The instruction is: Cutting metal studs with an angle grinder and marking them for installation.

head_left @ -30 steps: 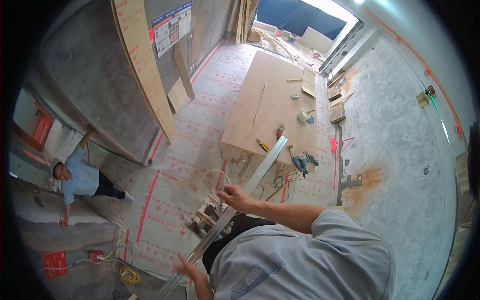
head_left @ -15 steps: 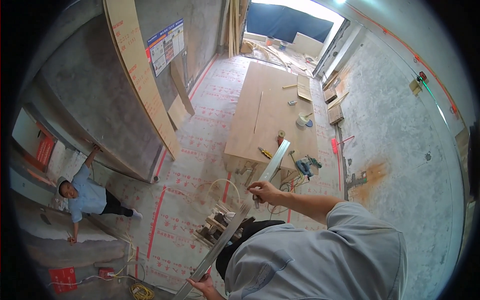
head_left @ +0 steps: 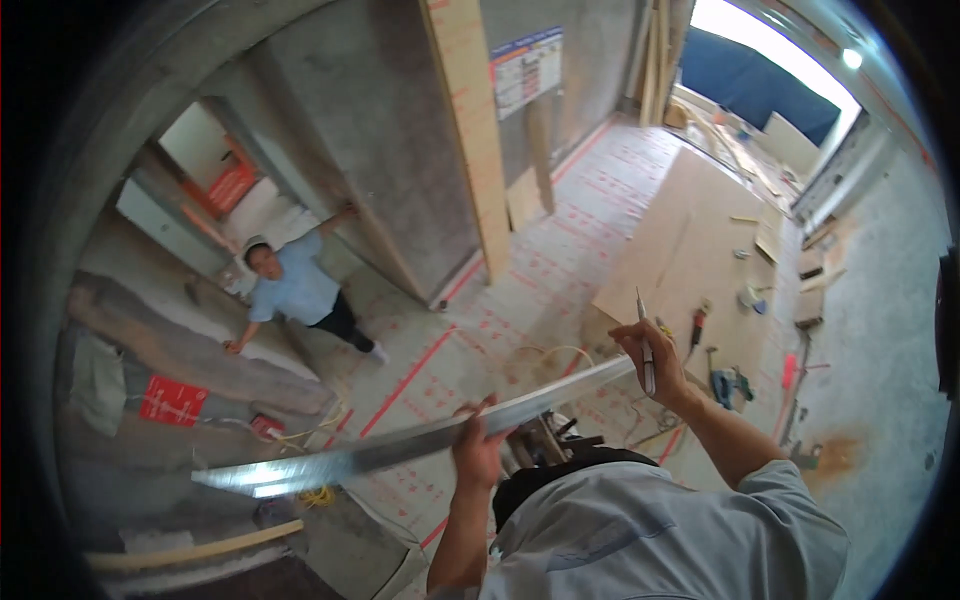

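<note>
My left hand (head_left: 478,445) curls around a long metal strip (head_left: 420,440) at six o'clock; my right hand (head_left: 648,352), at four o'clock, steadies its end, pinching a pen (head_left: 645,345).

Light grey-blue short-sleeved shirt, bare forearms, dark trousers below.

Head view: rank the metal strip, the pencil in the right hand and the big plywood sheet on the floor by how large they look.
1. Plywood sheet, though it lies farther off.
2. Metal strip, close to the camera.
3. Pencil.
</note>
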Action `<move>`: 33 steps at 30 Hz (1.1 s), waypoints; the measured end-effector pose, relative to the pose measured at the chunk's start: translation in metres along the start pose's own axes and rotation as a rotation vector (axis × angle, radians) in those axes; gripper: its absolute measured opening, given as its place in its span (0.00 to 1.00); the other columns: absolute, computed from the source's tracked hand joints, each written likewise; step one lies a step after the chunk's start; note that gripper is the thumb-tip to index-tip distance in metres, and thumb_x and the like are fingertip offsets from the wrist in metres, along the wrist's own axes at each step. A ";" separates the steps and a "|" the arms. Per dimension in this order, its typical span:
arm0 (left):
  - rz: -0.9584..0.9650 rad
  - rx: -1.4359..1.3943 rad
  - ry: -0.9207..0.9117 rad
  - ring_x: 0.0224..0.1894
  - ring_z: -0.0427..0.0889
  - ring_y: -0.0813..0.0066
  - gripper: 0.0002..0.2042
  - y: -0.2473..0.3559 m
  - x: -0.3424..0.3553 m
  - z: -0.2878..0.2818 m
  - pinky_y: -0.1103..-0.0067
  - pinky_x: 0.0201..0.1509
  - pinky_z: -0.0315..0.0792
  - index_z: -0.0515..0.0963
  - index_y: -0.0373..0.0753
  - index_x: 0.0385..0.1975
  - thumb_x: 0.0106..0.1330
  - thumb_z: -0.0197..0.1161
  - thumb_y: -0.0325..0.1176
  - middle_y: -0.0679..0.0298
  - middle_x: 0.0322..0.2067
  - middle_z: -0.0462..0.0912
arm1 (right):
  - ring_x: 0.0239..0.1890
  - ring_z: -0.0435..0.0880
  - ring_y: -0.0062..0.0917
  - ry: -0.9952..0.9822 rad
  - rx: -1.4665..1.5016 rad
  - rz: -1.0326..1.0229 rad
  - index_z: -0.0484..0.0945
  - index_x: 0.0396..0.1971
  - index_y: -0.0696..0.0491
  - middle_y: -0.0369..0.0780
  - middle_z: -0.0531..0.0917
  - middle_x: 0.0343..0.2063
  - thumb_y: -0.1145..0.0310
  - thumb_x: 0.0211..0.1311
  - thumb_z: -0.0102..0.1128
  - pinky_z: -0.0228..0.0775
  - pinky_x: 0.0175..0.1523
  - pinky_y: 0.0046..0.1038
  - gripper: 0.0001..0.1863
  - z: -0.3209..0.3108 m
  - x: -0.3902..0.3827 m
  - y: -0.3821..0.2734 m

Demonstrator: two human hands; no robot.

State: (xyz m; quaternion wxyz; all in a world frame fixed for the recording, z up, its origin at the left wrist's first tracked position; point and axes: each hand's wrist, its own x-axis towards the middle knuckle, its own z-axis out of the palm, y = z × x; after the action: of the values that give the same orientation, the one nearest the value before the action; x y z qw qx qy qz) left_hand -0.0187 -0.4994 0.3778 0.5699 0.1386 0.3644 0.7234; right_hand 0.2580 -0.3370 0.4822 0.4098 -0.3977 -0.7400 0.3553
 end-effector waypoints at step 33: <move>1.000 1.717 -0.272 0.51 0.82 0.66 0.15 0.041 0.200 0.186 0.46 0.73 0.54 0.82 0.46 0.43 0.53 0.69 0.35 0.67 0.41 0.85 | 0.62 0.76 0.45 0.953 0.679 -0.134 0.80 0.54 0.58 0.46 0.83 0.55 0.42 0.59 0.69 0.61 0.73 0.52 0.35 -0.397 -0.036 -0.003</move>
State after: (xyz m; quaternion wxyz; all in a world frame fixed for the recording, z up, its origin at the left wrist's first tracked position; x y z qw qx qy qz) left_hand 0.0041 -0.2494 0.4928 -0.0559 0.7218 0.5946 0.3499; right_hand 0.6225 -0.2904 0.6370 0.8231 -0.3124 -0.3428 0.3278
